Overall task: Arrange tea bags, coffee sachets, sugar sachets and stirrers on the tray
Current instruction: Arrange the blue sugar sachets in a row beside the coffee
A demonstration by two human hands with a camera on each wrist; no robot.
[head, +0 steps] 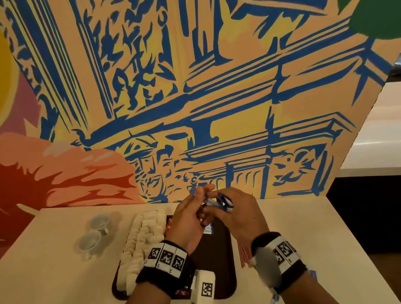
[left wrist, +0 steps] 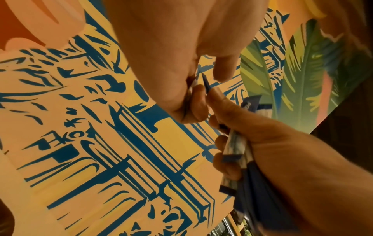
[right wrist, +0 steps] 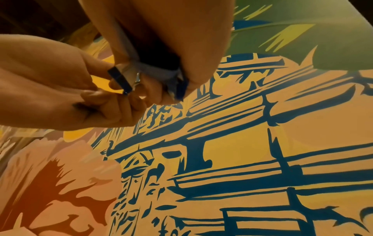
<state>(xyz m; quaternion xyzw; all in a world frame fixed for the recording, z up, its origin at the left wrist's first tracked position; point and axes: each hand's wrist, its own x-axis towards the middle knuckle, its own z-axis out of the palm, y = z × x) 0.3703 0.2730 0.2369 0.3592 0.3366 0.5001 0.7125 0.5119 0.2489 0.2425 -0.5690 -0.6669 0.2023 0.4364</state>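
Right hand: right hand (head: 238,212) is raised above the tray, fingers curled round a sheaf of blue-and-white sachets (left wrist: 236,153); flat, glossy packets with dark blue end bands.
Left hand: left hand (head: 189,220) meets the right one, thumb and fingertips pinching the end of a single sachet (right wrist: 119,79) at the edge of the sheaf.
Tray: dark brown tray (head: 220,253) with rounded corners lies on the table under both hands; one blue-and-white packet (head: 208,229) lies flat on it.
White row: a line of small, soft-looking white packets (head: 141,234) runs along the tray's left side; what they are cannot be told.
Stirrers: a bundle of thin reddish sticks (head: 244,256) lies just beside the tray's right edge.
Cups: two pale cups (head: 96,232) stand on the table left of the tray.
Table: smooth cream table (head: 59,278).
Backdrop: painted mural (head: 212,88) in flat orange, yellow and blue strokes.
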